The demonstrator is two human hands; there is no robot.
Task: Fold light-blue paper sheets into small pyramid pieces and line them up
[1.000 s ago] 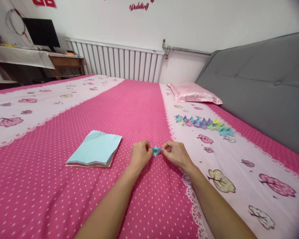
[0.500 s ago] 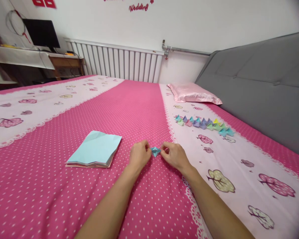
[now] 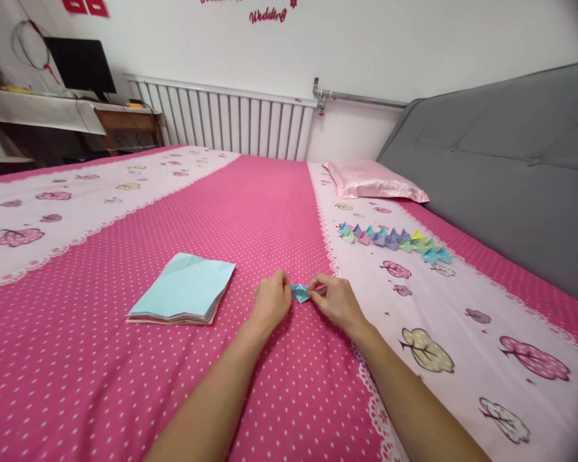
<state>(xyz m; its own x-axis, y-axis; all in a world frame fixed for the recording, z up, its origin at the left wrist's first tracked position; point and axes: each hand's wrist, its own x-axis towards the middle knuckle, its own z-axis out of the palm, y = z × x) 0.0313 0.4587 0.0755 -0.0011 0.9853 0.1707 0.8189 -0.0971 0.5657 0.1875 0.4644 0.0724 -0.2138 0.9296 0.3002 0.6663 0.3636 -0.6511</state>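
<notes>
A small blue folded paper boat (image 3: 299, 293) is held between my two hands, just above or on the pink dotted bedspread (image 3: 274, 224). My left hand (image 3: 272, 296) pinches its left end with thumb and finger. At the opposite end, the fingertips of my right hand (image 3: 334, 298) are closed on the right tip. To the left lies a stack of square paper (image 3: 185, 287) with a light blue sheet on top. Several folded paper boats (image 3: 392, 240) in blue, purple, green, pink and yellow sit in rows at the right.
Behind the paper boats rests a pink pillow (image 3: 373, 179), against a grey padded headboard (image 3: 510, 141). A white radiator (image 3: 221, 119) runs along the far wall. At the far left a desk (image 3: 43, 112) carries a black monitor (image 3: 81, 64).
My right fingers have shifted slightly left along the blue paper boat's tip, and the boat's shape looks a little different. The paper stack and the row of boats have stayed put.
</notes>
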